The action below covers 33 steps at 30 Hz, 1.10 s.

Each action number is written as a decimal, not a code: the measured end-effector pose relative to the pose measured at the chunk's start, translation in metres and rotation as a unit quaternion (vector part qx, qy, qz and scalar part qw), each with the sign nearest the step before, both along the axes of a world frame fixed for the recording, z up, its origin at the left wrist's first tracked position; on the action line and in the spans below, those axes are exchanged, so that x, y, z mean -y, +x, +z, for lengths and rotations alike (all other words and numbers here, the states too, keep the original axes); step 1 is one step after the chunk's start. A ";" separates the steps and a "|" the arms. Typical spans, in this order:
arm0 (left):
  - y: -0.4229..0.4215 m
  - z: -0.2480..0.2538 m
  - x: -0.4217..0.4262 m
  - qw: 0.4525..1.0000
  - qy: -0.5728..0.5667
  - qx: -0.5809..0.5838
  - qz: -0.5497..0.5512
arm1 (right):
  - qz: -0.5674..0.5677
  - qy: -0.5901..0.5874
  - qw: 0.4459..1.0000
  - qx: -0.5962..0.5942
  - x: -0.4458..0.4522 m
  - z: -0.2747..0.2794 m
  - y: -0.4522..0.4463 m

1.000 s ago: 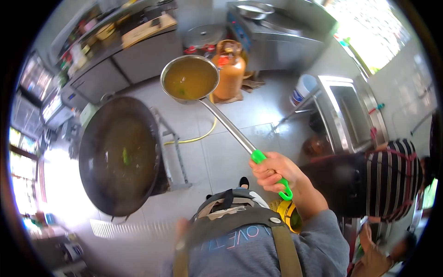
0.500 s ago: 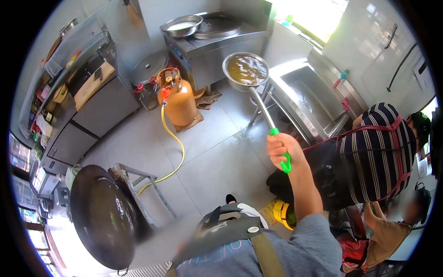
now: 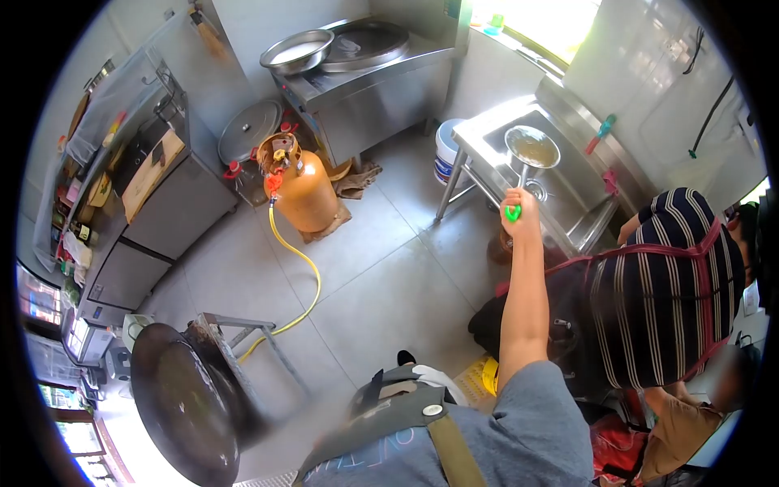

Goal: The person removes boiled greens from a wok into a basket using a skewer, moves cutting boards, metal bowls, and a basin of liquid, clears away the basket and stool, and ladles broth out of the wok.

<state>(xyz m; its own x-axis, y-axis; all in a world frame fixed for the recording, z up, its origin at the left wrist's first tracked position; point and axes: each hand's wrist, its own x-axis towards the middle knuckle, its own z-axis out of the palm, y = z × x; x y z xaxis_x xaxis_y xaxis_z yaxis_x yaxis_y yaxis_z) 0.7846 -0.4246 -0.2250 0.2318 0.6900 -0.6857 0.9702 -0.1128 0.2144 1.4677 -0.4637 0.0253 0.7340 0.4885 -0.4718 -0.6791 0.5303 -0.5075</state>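
Note:
My right hand point(image 3: 520, 213) is wrapped round the green-ended handle of a large metal ladle point(image 3: 532, 148), with the arm stretched far forward. Yellowish liquid lies in the ladle's bowl, which is over the stainless steel sink point(image 3: 479, 146). Below the hand, the sink's drain shows at the bottom of the basin. My left hand is out of sight. At the lower left, a dark wok point(image 3: 174, 398) with a wet, shiny inside sits tilted in view beside a metal stand.
An orange gas cylinder point(image 3: 304, 191) with a yellow hose point(image 3: 312, 264) stands on the tiled floor. A person in a striped top point(image 3: 661, 284) bends close by on the right, another person point(image 3: 686, 438) behind. A white bucket point(image 3: 446, 150) stands beside the sink.
My right hand has carried the ladle forward and to the right, from beside the sink to above its basin. The bowl appears smaller and farther away, and its liquid looks paler.

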 end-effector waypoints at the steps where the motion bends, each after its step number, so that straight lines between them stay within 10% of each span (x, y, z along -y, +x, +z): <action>1: 0.002 0.002 -0.001 1.000 -0.001 -0.002 0.000 | -0.013 0.002 1.000 0.005 -0.002 -0.007 0.014; 17: 0.014 0.010 -0.001 1.000 -0.017 -0.019 0.016 | -0.098 -0.323 0.940 0.051 0.046 -0.093 0.090; 29: -0.002 0.002 0.017 1.000 -0.017 -0.010 0.021 | 0.038 -0.808 0.554 0.196 0.053 -0.094 0.037; 33: -0.019 -0.001 0.031 1.000 -0.015 -0.005 0.027 | 0.044 -0.826 0.517 0.221 0.049 -0.061 -0.003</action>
<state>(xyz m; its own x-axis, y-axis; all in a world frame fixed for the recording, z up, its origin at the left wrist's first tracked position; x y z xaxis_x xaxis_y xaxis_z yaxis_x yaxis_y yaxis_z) 0.7652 -0.4553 -0.2257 0.1878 0.6798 -0.7089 0.9769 -0.0541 0.2070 1.4647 -0.5131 -0.0355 0.9579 -0.2711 -0.0946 -0.2871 -0.8978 -0.3338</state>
